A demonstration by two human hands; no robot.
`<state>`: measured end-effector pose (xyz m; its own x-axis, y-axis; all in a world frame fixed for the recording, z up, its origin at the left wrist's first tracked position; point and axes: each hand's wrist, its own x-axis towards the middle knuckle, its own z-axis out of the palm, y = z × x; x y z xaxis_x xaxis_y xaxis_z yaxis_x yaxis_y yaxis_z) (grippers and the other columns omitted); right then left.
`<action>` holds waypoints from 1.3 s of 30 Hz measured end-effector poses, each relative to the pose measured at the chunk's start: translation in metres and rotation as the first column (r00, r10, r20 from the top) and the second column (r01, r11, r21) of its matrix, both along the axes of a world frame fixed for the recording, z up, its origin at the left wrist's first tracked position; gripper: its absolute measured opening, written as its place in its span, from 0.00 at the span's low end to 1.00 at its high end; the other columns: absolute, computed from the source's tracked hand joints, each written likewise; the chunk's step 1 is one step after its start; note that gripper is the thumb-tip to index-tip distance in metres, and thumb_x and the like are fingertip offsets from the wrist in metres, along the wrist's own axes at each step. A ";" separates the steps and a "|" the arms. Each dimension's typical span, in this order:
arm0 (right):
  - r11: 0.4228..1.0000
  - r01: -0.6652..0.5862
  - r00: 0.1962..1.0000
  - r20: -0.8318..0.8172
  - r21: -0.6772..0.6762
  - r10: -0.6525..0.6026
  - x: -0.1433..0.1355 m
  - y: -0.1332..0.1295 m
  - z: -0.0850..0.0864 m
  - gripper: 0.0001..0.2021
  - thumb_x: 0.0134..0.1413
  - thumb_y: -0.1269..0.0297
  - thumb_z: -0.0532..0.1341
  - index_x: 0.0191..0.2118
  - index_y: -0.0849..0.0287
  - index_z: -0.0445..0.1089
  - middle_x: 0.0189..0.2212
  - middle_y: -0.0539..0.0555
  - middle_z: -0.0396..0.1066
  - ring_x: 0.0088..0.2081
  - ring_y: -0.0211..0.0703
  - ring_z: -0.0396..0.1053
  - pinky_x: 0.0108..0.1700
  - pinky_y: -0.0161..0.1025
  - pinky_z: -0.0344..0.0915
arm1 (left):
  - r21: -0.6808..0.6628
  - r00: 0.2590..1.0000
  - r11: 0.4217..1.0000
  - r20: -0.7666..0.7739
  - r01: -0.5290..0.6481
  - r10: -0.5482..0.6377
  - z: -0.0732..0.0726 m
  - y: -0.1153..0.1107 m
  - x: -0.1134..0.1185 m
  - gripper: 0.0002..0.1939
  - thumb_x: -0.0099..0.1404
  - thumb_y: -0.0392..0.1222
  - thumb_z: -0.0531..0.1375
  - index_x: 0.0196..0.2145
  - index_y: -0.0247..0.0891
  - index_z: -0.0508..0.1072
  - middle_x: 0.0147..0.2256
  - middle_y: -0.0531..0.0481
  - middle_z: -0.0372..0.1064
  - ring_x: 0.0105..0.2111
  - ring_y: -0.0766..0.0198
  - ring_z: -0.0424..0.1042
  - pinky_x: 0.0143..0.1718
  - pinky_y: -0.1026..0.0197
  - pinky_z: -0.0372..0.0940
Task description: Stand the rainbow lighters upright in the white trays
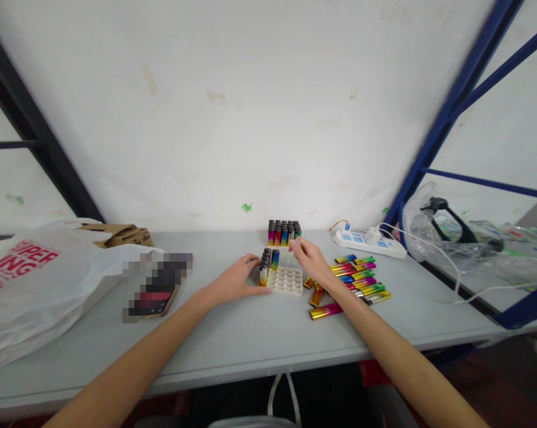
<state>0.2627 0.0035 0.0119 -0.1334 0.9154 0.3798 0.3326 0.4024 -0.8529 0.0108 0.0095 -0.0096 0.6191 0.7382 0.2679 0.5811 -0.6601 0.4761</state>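
Observation:
A white tray (286,282) with rows of round holes lies on the table. Several shiny, multicoloured lighters (263,273) with black tops stand upright in its left side, and a blue one (275,260) stands by its back edge. My left hand (239,279) grips the tray's left end, thumb at the front corner and fingers behind. Above the tray's back right, my right hand (310,257) is closed in a pinch; what its fingertips hold is too small to make out. Behind it stands a block of upright lighters (283,233), partly covered by the fingers.
Loose metallic lighters (357,274) lie right of the tray, partly under my right forearm. A white power strip (370,242) with cables sits by the wall. Leftward are a phone (161,291), a white plastic bag (49,285) and cardboard (128,235). Blue shelf posts (446,125) rise at right.

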 end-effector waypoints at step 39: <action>0.975 -0.111 0.872 0.489 0.195 0.002 -0.005 -0.010 0.001 0.21 0.70 0.50 0.53 0.28 0.57 0.65 0.24 0.49 0.68 0.26 0.39 0.62 0.32 0.36 0.53 | -0.008 0.999 1.000 0.034 0.018 -0.018 0.000 -0.001 0.000 0.34 0.56 0.63 0.69 0.54 0.42 0.72 0.55 0.41 0.68 0.55 0.47 0.69 0.61 0.46 0.62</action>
<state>0.2579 -0.0068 0.0131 -0.3990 0.8068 0.4358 0.6520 0.5838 -0.4839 0.0108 0.0089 -0.0099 0.6230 0.7292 0.2832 0.5523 -0.6664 0.5009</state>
